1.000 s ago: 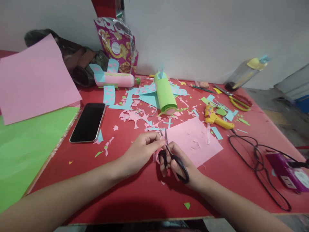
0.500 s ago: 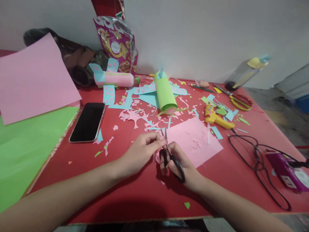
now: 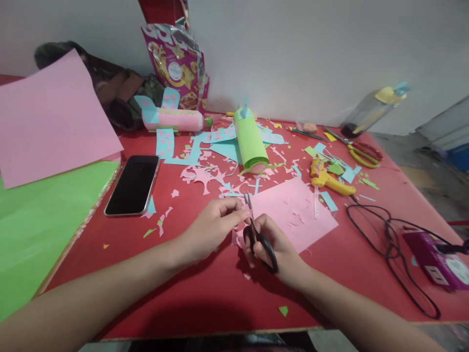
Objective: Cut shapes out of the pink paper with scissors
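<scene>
My right hand (image 3: 276, 249) grips black-handled scissors (image 3: 270, 253), fingers through the loops, blades pointing away from me and slightly apart. Close beside the blades, my left hand (image 3: 216, 225) pinches a small piece of pink paper (image 3: 240, 230), mostly hidden by my fingers. A pink sheet (image 3: 293, 212) with small cut scraps on it lies just beyond my right hand. Farther back stands a green paper tube (image 3: 251, 139) with blue wings dotted in pink. Left of it lies a pink-wrapped bottle (image 3: 178, 120) with blue paper fins and a green cap.
A phone (image 3: 134, 186) and large pink (image 3: 54, 122) and green sheets (image 3: 47, 225) lie on the left. On the right are a yellow glue gun (image 3: 331, 182), its cord (image 3: 390, 244), red-and-yellow-handled scissors (image 3: 366, 154), a purple box (image 3: 436, 261) and a clear bottle (image 3: 373, 112). Paper scraps litter the red table.
The scissors' handles have closed somewhat and the blades have drawn nearer each other. My left hand stays almost in place with the pink paper.
</scene>
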`<state>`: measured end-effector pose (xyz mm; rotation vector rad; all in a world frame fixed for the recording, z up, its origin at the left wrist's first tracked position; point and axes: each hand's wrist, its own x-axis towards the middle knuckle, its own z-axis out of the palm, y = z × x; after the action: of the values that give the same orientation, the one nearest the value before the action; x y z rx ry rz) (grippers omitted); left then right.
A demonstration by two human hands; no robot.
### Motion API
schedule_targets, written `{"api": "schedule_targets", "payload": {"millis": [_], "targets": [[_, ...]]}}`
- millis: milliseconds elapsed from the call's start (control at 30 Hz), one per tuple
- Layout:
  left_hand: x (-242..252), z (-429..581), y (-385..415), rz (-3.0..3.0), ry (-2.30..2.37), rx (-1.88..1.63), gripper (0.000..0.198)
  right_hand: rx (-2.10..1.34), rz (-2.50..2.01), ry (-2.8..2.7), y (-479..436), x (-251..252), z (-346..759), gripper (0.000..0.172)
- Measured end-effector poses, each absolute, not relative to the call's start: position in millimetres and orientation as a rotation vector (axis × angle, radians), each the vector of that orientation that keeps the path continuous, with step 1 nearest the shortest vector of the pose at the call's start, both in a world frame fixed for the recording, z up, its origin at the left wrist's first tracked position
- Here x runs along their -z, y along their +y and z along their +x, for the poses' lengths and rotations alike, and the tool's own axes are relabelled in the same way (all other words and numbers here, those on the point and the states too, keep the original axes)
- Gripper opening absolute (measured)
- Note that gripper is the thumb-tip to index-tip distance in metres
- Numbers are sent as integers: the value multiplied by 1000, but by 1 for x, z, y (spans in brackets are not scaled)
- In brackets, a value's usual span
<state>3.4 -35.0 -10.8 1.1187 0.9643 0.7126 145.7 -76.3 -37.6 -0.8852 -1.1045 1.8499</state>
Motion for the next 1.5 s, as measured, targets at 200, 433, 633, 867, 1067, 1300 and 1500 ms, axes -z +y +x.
{"api": "schedule_targets", "payload": {"millis": [200,433,633,867,1067,1300,1500], "targets": [[7,2,-34,1173,985,-709,23,-1788,-940,-1023,-75,40,147,34],[8,0,-31,1393,943,-371,21,-1573,-992,-891,-66,40,150,30],[10,-2,-31,1630,912,-183,19,-1612,-1024,-906,-65,36,150,35],[14,-2,-28,1704,915,-202,22,-1618,-1067,-955,-66,35,151,34],[15,-2,-25,1690,978,-273,22,-1568,-1142,-972,-65,36,151,35],[16,-1,-26,1598,969,-378,23,-1485,-1137,-944,-65,39,151,33],[18,2,-28,1651,949,-340,28,-1460,-1150,-947,-65,39,152,33]]}}
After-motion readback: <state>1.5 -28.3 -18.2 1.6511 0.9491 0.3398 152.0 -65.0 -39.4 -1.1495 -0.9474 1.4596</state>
